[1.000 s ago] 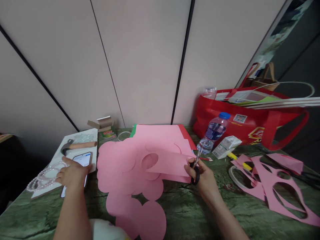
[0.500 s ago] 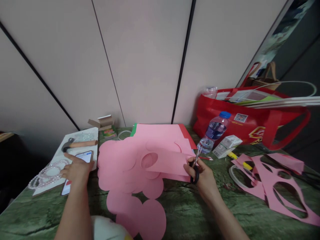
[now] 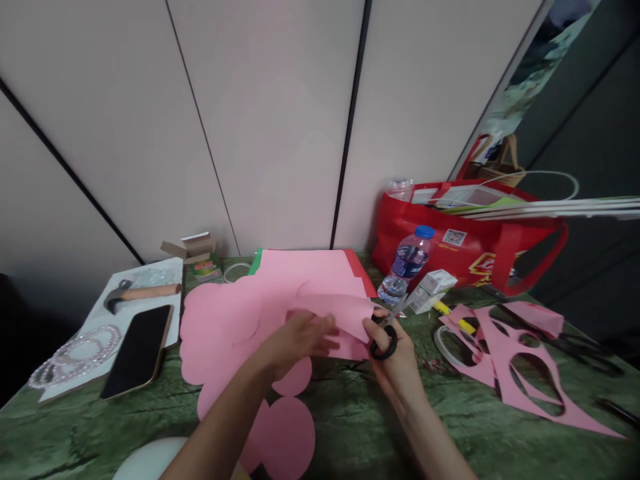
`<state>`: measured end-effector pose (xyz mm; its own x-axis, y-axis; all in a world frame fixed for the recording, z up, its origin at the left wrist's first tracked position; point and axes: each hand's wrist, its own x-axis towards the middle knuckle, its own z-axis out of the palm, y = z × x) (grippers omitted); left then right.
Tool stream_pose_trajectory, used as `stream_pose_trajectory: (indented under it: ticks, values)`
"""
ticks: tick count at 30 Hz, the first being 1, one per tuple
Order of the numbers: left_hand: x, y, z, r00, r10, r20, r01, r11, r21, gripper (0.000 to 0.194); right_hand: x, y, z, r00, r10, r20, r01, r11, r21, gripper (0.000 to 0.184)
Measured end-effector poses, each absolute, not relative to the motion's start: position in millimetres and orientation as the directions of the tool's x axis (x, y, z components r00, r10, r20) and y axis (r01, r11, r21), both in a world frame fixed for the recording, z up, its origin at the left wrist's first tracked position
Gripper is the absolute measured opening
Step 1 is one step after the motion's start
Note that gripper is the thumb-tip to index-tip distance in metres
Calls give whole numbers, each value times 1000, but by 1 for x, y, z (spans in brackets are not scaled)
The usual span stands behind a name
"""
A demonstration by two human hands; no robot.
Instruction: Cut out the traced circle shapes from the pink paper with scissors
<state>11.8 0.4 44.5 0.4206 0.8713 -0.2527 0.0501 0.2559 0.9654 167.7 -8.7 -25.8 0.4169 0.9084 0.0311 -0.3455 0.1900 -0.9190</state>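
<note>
1. Head view: the right hand (image 3: 397, 347) held the scissors (image 3: 384, 343) by their black handles, its fingers closed round them, with the blades pointing up and away.
2. The same hand pinched the near-right end of the pink strip (image 3: 345, 312) between thumb and fingers, beside the scissors.
3. The left hand (image 3: 306, 335) reached across over the strip, its fingers partly spread and curved; they were blurred, so whether they touched the paper I cannot tell.
4. Beneath and to the left lay the overlapping pink circles (image 3: 215, 313), running down the table (image 3: 360, 420) towards the person, with the coloured sheets (image 3: 305, 262) behind, green and red at their edges.
5. On the left, the hammer (image 3: 155, 291) and the bead strings (image 3: 83, 357) lay on the white sheet (image 3: 175, 323), and the phone (image 3: 137, 350), dark-screened, rested partly over it. An open box (image 3: 203, 263) sat just beyond.
6. On the right, the bottle (image 3: 410, 260) and the small carton (image 3: 433, 290) stood before the red bag (image 3: 425, 223); nearer lay the cut-out pink scraps (image 3: 504, 367), the yellow marker (image 3: 467, 326) and the tape roll (image 3: 443, 347).
</note>
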Motion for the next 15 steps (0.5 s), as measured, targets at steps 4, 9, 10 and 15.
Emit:
stream_pose_trajectory:
  ticks: [4, 9, 10, 15]
  values:
    - [12, 2, 46, 355, 917, -184, -459, 343, 820, 14, 163, -17, -19, 338, 940, 57, -316, 170, -934, 24]
    - [10, -7, 35, 179, 980, -90, -647, 186, 739, 30, 162, -23, -13, 179, 975, 135, -167, 165, -972, 22]
    - [10, -9, 32, 144, 987, -77, -663, 154, 733, 32, 163, -24, -11, 179, 968, 176, -105, 197, -975, 19]
    - [9, -6, 18, -276, 960, -37, -722, -182, 668, 31, 155, -31, -8, 496, 749, 439, 228, 375, -899, 18]
